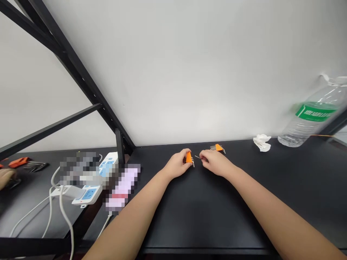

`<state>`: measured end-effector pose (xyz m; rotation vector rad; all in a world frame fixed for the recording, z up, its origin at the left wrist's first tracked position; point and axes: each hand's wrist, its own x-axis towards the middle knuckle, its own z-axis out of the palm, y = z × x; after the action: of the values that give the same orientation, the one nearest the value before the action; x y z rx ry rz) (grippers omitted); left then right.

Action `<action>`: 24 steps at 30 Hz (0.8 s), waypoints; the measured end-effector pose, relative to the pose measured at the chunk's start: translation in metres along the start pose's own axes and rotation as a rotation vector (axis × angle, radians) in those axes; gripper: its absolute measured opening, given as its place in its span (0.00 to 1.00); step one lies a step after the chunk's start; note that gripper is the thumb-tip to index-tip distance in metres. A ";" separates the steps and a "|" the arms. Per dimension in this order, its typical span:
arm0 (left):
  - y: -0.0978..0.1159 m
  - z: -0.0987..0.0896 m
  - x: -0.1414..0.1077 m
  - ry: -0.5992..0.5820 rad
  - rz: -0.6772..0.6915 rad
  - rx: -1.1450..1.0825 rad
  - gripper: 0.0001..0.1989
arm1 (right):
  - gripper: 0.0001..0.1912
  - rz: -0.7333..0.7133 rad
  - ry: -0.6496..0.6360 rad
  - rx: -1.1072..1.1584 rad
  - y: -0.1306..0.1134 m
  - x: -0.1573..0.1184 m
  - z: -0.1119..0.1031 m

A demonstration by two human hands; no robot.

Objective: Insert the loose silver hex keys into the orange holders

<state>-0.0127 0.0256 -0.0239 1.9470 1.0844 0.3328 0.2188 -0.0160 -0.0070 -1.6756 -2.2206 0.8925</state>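
Note:
My left hand [177,164] is closed around an orange hex key holder [189,157], with short bent metal ends poking out on its right side. Just to the right, my right hand [215,161] pinches a thin metal hex key [197,157], its tip pointing left toward the holder across a small gap. Behind my right hand, a second orange hex key holder [219,147] with several keys in it lies on the black table [206,216]. My right hand partly covers it from view.
A crumpled white tissue [262,142] and a large clear bottle [309,115] stand at the back right. At left are a white power strip [89,195] with cables, a blurred phone-like item [123,187] and a black metal frame [81,79]. Another person's hand [7,177] shows at far left.

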 end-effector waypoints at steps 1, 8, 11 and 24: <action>0.001 0.000 0.000 -0.004 0.004 -0.010 0.24 | 0.07 -0.046 0.023 0.043 0.001 0.000 0.001; 0.005 0.001 0.000 -0.021 0.021 -0.065 0.24 | 0.12 -0.129 0.130 0.148 0.003 0.001 0.007; 0.004 0.000 0.000 -0.012 0.020 -0.057 0.23 | 0.12 -0.118 0.158 0.148 0.003 0.001 0.004; 0.008 -0.001 -0.001 -0.039 0.060 0.010 0.23 | 0.13 -0.176 0.134 0.203 -0.001 -0.001 0.002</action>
<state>-0.0096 0.0233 -0.0170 1.9900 1.0061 0.3205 0.2173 -0.0174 -0.0084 -1.3843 -2.0732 0.8994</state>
